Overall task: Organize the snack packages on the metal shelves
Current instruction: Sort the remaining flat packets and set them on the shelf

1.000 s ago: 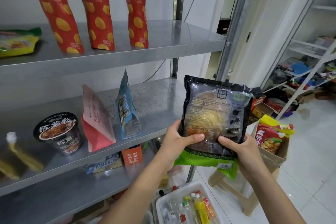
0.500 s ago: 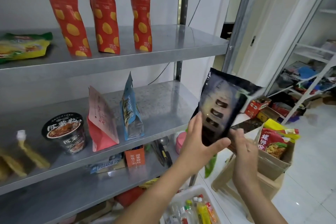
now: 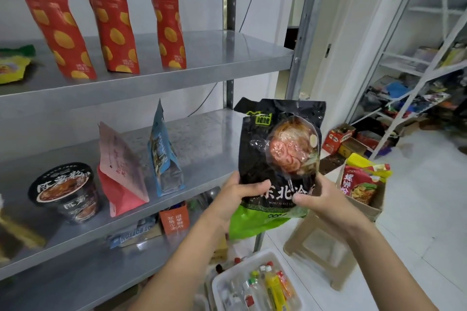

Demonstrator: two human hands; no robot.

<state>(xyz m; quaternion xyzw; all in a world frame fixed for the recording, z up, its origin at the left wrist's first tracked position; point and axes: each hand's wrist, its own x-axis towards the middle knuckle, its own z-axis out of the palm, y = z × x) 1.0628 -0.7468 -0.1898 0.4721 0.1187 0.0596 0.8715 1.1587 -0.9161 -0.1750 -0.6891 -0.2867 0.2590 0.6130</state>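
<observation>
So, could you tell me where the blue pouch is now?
Head view: the blue pouch stands on the middle shelf, left of centre, just right of the pink pouch.

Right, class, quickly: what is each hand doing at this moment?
Left hand: grips the black noodle packet at its lower left edge.
Right hand: grips the same packet at its lower right.

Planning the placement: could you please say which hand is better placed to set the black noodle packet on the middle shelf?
Probably the left hand: its grip holds the noodle packet at the shelf side, nearest the middle shelf beside the blue pouch.
</observation>
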